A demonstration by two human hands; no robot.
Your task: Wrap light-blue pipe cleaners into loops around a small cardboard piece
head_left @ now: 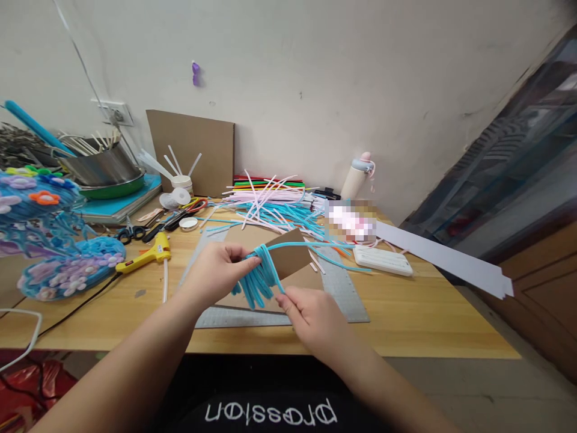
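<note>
Blue pipe cleaner is wound in several side-by-side loops around a piece of brown cardboard over the middle of the desk. My left hand grips the loops from the left, its thumb lying across their top. Lower right of the loops, my right hand pinches a blue strand between thumb and fingers. Another length of the blue pipe cleaner runs from the top of the loops out to the right. Beneath both hands lie a larger cardboard sheet and a grey cutting mat.
Behind are heaped pipe cleaners and a bottle. A yellow glue gun, scissors and blue flowered crafts lie left. To the right, a white case and long white strip overhanging the desk edge.
</note>
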